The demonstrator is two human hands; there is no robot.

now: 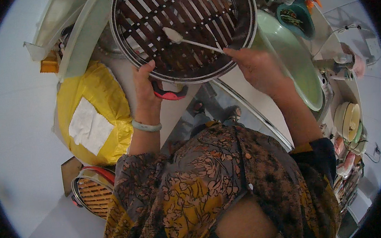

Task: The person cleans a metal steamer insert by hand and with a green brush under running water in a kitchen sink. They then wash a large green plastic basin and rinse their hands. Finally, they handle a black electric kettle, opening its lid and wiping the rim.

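A round steamer basket with a metal rim and dark slatted bottom fills the top middle, before my chest. My left hand grips its near left rim, thumb over the edge. Just beside that hand, a red-and-black handle juts from the basket's side. Pinched in my right hand is a thin, pale-handled utensil. Its whitish oval head lies over the slats; whether it touches them, I cannot tell. The picture does not settle if that head is a brush or a spoon.
A light green basin stands right, with a teal container of green vegetables beyond. On the left sit a yellow bag bearing a white cloth or paper, and another slatted basket. Cream bowls rest far right.
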